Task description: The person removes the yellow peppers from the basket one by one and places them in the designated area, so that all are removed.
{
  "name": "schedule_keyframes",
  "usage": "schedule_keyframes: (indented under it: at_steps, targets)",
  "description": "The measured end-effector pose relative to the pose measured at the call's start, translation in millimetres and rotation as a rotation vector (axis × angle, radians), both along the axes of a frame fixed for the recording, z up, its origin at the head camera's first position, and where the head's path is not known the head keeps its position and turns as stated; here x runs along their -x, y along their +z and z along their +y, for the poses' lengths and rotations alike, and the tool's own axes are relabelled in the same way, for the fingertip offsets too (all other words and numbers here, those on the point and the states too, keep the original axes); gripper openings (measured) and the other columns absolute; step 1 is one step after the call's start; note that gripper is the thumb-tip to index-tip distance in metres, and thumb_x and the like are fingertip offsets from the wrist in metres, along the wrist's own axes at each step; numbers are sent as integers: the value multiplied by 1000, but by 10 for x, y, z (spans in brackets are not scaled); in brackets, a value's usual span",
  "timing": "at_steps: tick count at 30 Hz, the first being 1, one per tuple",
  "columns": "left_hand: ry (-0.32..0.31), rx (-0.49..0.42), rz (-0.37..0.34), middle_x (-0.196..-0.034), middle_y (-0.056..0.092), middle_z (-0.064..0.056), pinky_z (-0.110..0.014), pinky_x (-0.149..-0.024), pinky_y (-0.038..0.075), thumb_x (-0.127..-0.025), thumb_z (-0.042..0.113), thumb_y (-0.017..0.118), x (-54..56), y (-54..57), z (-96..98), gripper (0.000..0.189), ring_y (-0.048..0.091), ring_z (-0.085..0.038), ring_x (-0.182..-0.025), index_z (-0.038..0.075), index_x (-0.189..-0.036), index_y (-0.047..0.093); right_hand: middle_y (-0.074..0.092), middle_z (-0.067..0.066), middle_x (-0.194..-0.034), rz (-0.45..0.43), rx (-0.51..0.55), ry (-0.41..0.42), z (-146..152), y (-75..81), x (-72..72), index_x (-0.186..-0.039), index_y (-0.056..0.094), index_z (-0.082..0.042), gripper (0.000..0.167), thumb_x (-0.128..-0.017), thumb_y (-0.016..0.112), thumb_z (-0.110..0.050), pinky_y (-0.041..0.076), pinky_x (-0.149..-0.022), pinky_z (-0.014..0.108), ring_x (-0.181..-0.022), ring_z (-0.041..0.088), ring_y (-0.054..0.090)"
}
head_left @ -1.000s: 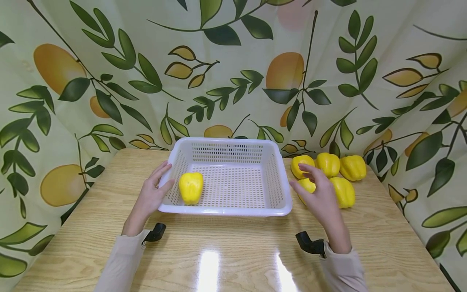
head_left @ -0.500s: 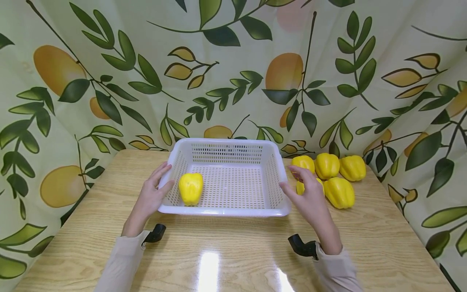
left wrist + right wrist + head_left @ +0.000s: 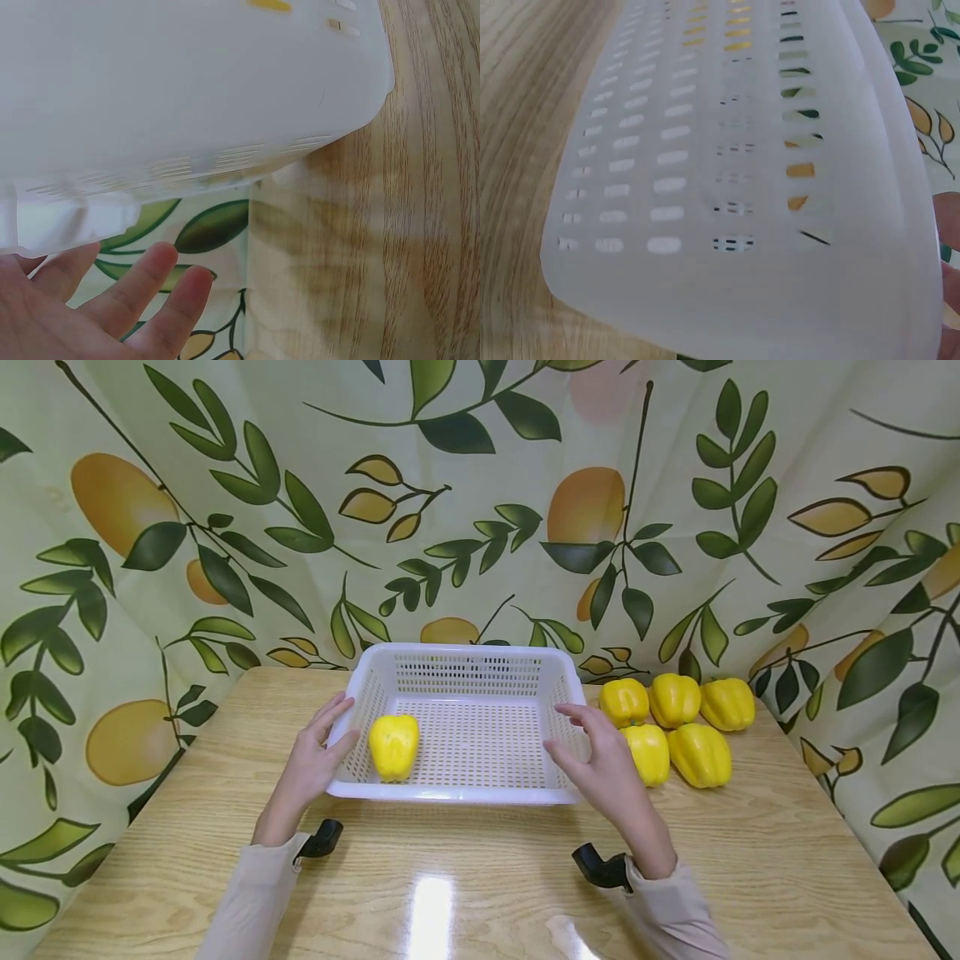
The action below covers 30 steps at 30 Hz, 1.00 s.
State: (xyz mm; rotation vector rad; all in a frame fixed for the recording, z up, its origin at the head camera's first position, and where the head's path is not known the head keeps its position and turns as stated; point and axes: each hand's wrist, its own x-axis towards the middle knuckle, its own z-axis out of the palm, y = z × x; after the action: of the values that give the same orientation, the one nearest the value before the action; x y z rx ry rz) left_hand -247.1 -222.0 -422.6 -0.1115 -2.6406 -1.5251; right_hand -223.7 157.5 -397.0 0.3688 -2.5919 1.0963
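A white plastic basket (image 3: 480,795) with slotted walls sits in the middle of the table. Inside, near its left wall, stands one yellow bell pepper (image 3: 393,747). My left hand (image 3: 311,760) rests at the basket's left rim; the left wrist view shows its fingers (image 3: 187,289) spread and loosely straight beside the rim. Over the right rim reaches my right hand (image 3: 603,764), thumb and fingers apart with nothing between them. Its fingertips overlap the basket's inner right side in the head view, and only a little of them shows at the edge of the right wrist view.
Several more yellow bell peppers (image 3: 699,755) lie grouped on the wooden table (image 3: 360,893) to the right of the basket. A curtain (image 3: 480,527) with leaf and fruit prints hangs close behind the table. A black wrist mount (image 3: 602,866) juts from each sleeve.
My right hand has moved left, from in front of the loose peppers to over the basket's right rim. The left hand, the basket and the peppers have stayed put.
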Motion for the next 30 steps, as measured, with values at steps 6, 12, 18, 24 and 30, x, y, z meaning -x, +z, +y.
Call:
schedule_keyframes:
  at_steps: [6,12,18,24,30]
  targets:
    - [2,-8,-4,-166,19,-11,-61,-118,27,-100,15,55,-1,2,-2,57,20,-40,-152,7,-153,36,62,15,-131,41,-49,25,-113,-8,25,-131,60,-6,50,-86,78,-20,53,-98,52,-116,33,61]
    - [0,-6,-2,-166,19,-12,-61,-117,28,-100,14,55,1,-6,-3,57,21,-41,-151,7,-153,37,63,13,-132,45,-76,57,-226,1,28,-131,60,-6,50,-86,77,-22,54,-97,49,-116,32,62]
    - [-1,-13,1,-166,19,-13,-61,-117,28,-100,13,55,7,-19,-5,56,21,-41,-151,5,-153,36,62,12,-132,15,-66,99,-342,5,48,-131,59,-6,50,-87,76,-22,53,-98,48,-115,33,61]
    - [-3,-14,-3,-166,19,-12,-61,-116,29,-100,13,55,7,-21,-3,57,22,-42,-151,6,-153,36,63,11,-131,-3,-61,117,-464,-6,83,-131,60,-8,50,-86,76,-22,53,-97,47,-113,32,61]
    - [-3,-14,-8,-167,19,-10,-62,-116,30,-100,15,54,3,-12,-5,57,22,-41,-151,7,-153,36,64,11,-131,-21,-56,122,-592,-9,103,-132,60,-8,52,-85,77,-22,53,-96,45,-112,29,61]
